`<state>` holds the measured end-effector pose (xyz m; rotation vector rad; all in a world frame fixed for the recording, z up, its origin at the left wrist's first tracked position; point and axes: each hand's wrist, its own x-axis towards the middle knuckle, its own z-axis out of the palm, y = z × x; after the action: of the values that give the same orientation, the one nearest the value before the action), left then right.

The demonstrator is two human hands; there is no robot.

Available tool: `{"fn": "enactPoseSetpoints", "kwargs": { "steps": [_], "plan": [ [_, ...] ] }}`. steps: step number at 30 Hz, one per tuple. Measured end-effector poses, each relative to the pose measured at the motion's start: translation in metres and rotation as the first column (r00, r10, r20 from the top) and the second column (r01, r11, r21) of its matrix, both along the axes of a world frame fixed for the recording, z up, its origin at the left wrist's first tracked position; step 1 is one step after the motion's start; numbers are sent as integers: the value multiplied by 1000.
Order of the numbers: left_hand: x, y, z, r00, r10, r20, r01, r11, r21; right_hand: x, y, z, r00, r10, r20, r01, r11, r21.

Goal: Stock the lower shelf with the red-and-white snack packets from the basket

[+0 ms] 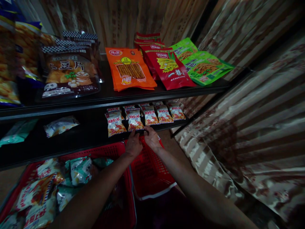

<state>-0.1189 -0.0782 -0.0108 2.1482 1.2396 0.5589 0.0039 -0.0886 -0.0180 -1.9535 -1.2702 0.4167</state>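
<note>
On the lower shelf, small white-and-orange snack bags [116, 124] stand in short rows. My left hand [134, 145] is at the bottom edge of the front snack bag [135, 121] in the second row, its fingers bent against it. At that bag's lower right corner, my right hand [152, 138] has its thumb and forefinger close together. Both hands appear to grip the bag's lower edge, though the fingertips are dim and partly hidden. The bag leans back slightly among its neighbours.
Below my left forearm, a red basket [133, 203] holds several white and green snack bags. Another red basket [152, 173] stands to its right. The upper shelf [105, 99] carries larger orange, red, green and brown packets. A patterned curtain [250, 127] hangs at the right.
</note>
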Motion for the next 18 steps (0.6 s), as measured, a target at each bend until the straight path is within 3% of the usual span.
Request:
{"fn": "enactPoseSetpoints", "kwargs": {
  "steps": [7, 13, 18],
  "plan": [
    [7, 2, 5, 993, 108, 48, -114, 982, 151, 8, 1, 0, 1000, 15, 22, -16, 999, 50],
    [13, 15, 10, 981, 179, 67, -189, 967, 169, 3, 14, 14, 996, 76, 43, -81, 988, 131],
    [24, 37, 9, 932, 288, 219, -322, 937, 136, 1, 40, 32, 994, 107, -27, -106, 994, 29]
  ]
}}
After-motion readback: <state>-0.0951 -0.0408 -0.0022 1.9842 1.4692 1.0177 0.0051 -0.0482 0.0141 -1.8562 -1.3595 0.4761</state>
